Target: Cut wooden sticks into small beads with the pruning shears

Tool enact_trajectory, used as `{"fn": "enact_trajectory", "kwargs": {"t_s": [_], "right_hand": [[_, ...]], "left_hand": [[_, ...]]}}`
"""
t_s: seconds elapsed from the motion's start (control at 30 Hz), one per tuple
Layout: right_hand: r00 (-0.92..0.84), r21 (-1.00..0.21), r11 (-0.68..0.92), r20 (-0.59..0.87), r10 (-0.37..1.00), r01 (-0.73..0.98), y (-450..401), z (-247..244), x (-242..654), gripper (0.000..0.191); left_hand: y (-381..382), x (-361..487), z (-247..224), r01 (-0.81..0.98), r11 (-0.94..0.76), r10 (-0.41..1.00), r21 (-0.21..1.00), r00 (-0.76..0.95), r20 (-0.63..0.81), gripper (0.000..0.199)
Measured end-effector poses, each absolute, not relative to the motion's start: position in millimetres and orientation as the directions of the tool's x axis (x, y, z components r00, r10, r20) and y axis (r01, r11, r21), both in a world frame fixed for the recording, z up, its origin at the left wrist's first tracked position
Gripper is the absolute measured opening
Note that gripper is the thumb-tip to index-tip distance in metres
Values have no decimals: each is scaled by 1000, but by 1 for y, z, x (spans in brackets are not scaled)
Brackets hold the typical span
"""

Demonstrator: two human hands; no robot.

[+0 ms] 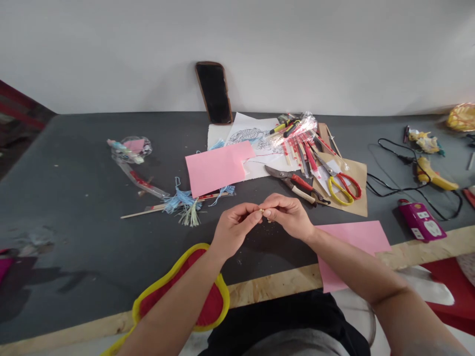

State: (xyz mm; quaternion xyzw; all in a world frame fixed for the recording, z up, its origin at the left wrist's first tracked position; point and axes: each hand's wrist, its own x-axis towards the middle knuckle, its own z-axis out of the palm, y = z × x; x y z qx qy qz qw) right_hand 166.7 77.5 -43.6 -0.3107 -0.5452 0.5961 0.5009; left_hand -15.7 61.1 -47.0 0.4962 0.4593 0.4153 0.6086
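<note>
My left hand (pixel 237 225) and my right hand (pixel 289 215) meet fingertip to fingertip above the grey table. Both are closed in a pinch around a tiny yellowish piece (pixel 261 211), too small to name. Pale crumbs lie on the table just below them. Beyond my left hand is a sheet of pink paper (pixel 215 165) with a notched edge. Garden shears (pixel 293 184) with red and cream handles rest past my right hand. Under my left forearm lies a red shape with a fuzzy yellow border (pixel 181 282).
Scissors (pixel 339 183) lie on brown paper (pixel 358 183). Blue tassels (pixel 181 199) and sticks are on the left. A phone (pixel 214 93) leans on the wall. At right are a purple power strip (pixel 422 221), a yellow glue gun (pixel 437 175) and another pink sheet (pixel 356 236).
</note>
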Motion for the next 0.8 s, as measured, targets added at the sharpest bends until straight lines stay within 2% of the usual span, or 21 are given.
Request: {"fn": "enact_trajectory", "kwargs": {"t_s": [0.17,0.37,0.8], "right_hand": [[-295,-971,77,143,945,-225,78,-44,167,20],[-279,-971,94,155,948,-220,79,-46,166,15],[-227,-984,40,79,971,-172,78,-47,163,25]], "left_hand": [[61,-15,-47,-76,209,951,975,249,-184,35],[63,-13,-43,-134,251,944,959,255,-211,37],[62,-8,-41,-109,248,950,963,223,-219,34]]}}
